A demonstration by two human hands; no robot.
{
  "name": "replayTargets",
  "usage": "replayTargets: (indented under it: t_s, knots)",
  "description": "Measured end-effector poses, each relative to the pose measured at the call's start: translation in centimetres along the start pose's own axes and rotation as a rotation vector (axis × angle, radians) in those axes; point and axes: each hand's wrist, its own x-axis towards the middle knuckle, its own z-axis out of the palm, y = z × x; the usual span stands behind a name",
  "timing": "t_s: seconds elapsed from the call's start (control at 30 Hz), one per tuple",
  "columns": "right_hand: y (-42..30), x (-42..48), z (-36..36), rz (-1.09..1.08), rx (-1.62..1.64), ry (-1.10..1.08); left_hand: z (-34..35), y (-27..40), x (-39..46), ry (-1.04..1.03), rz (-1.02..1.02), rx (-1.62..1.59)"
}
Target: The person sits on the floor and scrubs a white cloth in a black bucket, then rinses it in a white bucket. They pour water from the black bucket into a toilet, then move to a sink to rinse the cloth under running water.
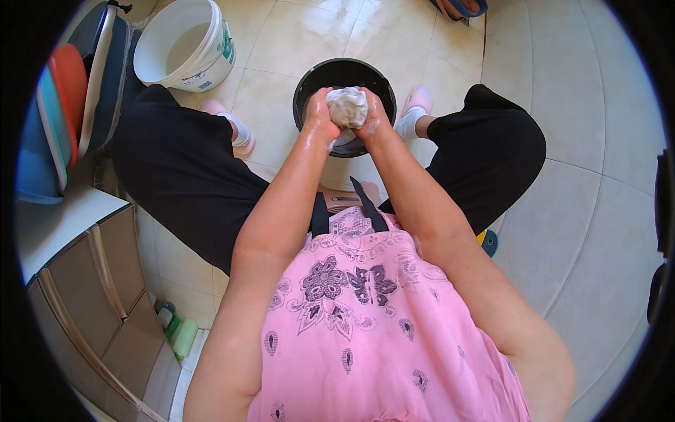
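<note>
A bunched, wet white cloth (348, 108) is held between both of my hands over a round black basin (387, 87) on the tiled floor. My left hand (320, 113) presses on the cloth's left side, with suds on the wrist. On its right side my right hand (373, 115) grips it, also wet and soapy. Some whitish water or foam shows in the basin below the hands; the rest of its inside is dark and partly hidden by them.
A white plastic bucket (182, 53) stands at the upper left. Beside it are stacked colored basins (68, 100) above a cabinet (84, 295). Green bottles (184, 337) lie at the lower left. My feet in pink slippers (418, 100) flank the black basin. A tiled wall (569, 105) rises at the right.
</note>
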Motion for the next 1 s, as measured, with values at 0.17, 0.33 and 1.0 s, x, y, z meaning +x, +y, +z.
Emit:
replayTargets:
  t_s: [0.17, 0.33, 1.0]
  knots:
    - [3.2, -2.8, 2.6, -0.673, -1.091, 0.224, -4.1, 0.6, 2.8, -0.137, 0.003, 0.067]
    - [4.0, -1.3, 2.6, -1.133, -1.749, 0.618, -1.9, -1.2, 0.2, -0.315, -0.083, -0.029]
    - [1.2, -0.4, 1.2, -0.957, -1.65, 0.094, -0.2, 0.2, 1.3, -0.091, -0.049, 0.045]
